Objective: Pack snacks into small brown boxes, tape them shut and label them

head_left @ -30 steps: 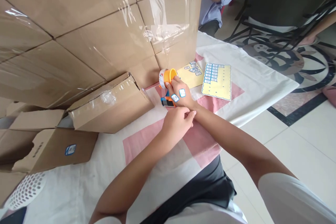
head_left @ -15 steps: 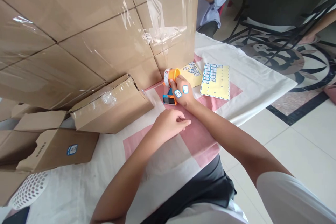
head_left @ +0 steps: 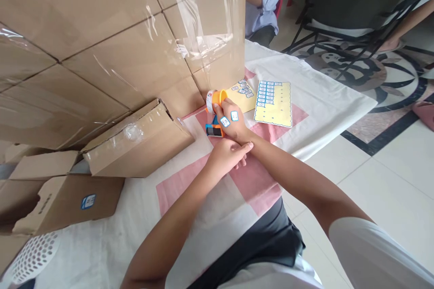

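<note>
My right hand (head_left: pixel 233 119) is closed on an orange and blue tape dispenser (head_left: pixel 214 130) that stands on the cloth near the stacked cartons. A roll of tape (head_left: pixel 210 100) sits on its orange hub. Two small blue-edged stickers (head_left: pixel 234 116) cling to the back of this hand. My left hand (head_left: pixel 225 156) lies against the right wrist, palm down. Its thumb stretches across toward the forearm, apart from the loosely bent fingers, and I see nothing in it. The right fingertips are partly hidden behind the dispenser.
Beyond my right hand lie a yellow sticker sheet (head_left: pixel 273 115) and a second sheet (head_left: pixel 249 104) with several stickers. Wrapped cartons (head_left: pixel 111 58) form a wall at left. A closed box (head_left: pixel 149 144) and an open box (head_left: pixel 98 194) stand before it. A person (head_left: pixel 264 0) sits behind.
My left hand has moved up and right, from beside the right wrist to against it. My right hand keeps its hold on the tape dispenser. The whole view has shifted slightly.
</note>
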A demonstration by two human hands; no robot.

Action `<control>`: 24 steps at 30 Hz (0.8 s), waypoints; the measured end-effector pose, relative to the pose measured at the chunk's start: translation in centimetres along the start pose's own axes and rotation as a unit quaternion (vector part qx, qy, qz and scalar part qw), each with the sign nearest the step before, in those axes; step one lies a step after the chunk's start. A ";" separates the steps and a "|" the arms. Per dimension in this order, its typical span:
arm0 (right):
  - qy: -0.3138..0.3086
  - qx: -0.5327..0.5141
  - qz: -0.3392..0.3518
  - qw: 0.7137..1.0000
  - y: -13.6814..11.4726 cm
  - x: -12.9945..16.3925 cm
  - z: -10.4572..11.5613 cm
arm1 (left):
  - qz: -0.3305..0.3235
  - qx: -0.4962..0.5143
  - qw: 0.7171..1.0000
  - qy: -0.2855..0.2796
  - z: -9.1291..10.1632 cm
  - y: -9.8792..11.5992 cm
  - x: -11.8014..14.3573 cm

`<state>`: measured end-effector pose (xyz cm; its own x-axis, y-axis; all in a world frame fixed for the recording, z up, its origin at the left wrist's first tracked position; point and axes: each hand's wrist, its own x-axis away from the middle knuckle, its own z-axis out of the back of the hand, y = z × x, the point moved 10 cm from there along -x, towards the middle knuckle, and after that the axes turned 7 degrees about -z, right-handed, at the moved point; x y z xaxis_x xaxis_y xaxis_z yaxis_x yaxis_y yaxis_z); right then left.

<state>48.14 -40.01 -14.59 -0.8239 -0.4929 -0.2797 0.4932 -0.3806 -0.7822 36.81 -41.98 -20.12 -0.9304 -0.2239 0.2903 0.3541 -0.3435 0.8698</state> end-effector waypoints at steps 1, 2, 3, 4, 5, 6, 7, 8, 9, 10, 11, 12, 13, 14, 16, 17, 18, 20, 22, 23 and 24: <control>-0.002 -0.003 0.002 1.000 0.0 0.0 0.0 | 0.007 -0.031 0.999 0.002 0.1 0.1 0.1; -0.002 -0.008 0.004 1.000 -0.1 0.0 0.1 | 0.017 -0.067 0.998 0.005 0.3 0.2 0.3; 0.000 -0.014 0.006 1.000 -0.1 -0.1 0.2 | 0.028 -0.104 0.994 0.009 0.5 0.4 0.7; 0.003 -0.019 0.007 1.000 -0.1 -0.1 0.4 | 0.039 -0.140 0.989 0.010 0.8 0.6 1.2; 0.008 -0.023 0.007 1.000 -0.1 -0.2 0.6 | 0.045 -0.169 0.985 0.007 1.3 1.0 1.7; 0.012 -0.026 0.006 1.000 0.0 -0.3 0.7 | 0.045 -0.190 0.981 0.006 1.9 1.4 2.4; 0.017 -0.026 0.005 0.999 0.2 -0.4 0.9 | 0.040 -0.204 0.978 0.010 2.9 1.9 2.9; 0.025 -0.028 0.007 0.999 0.3 -0.5 1.1 | 0.033 -0.211 0.977 0.023 4.2 2.4 3.4; 0.033 -0.032 0.012 0.999 0.3 -0.5 1.3 | 0.022 -0.214 0.975 0.055 6.0 2.8 3.7; 0.041 -0.039 0.023 0.998 0.3 -0.5 1.5 | 0.004 -0.210 0.972 0.107 8.2 3.3 4.0; 0.046 -0.049 0.038 0.997 0.0 -0.5 1.6 | -0.019 -0.200 0.965 0.171 10.6 3.6 4.1; 0.048 -0.060 0.058 0.995 -0.4 -0.3 1.6 | -0.044 -0.182 0.955 0.231 12.6 3.7 4.1; 0.046 -0.071 0.083 0.993 -0.9 0.0 1.6 | -0.071 -0.156 0.947 0.272 14.0 3.5 3.8; 0.040 -0.079 0.108 0.990 -1.5 0.3 1.5 | -0.096 -0.123 0.945 0.288 14.7 3.0 3.1; 0.033 -0.080 0.151 0.985 -2.6 1.0 1.3 | -0.126 -0.057 0.953 0.269 14.6 1.8 1.4; 0.033 -0.072 0.162 0.984 -2.9 1.2 1.3 | -0.135 -0.031 0.956 0.257 14.2 1.4 0.8; 0.036 -0.057 0.165 0.984 -3.0 1.4 1.3 | -0.144 -0.012 0.956 0.255 14.0 1.3 0.5; 0.039 -0.017 0.154 0.987 -2.9 1.2 1.2 | -0.165 0.011 0.946 0.278 14.0 1.8 1.0; 0.041 0.017 0.137 0.990 -2.5 0.7 1.2 | -0.178 0.029 0.943 0.281 13.9 2.8 1.9; 0.043 0.025 0.128 0.990 -2.3 0.4 1.4 | -0.173 0.043 0.946 0.270 13.6 3.1 2.2; 0.051 0.025 0.116 0.992 -1.9 0.0 1.7 | -0.160 0.058 0.953 0.250 13.2 3.1 2.4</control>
<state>47.67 -40.60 -12.15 -0.7095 -0.4906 -0.5058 0.6836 -0.3052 -0.6629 34.48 -31.58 -11.47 -0.8177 -0.5403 -0.1984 0.0197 -0.3707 0.9285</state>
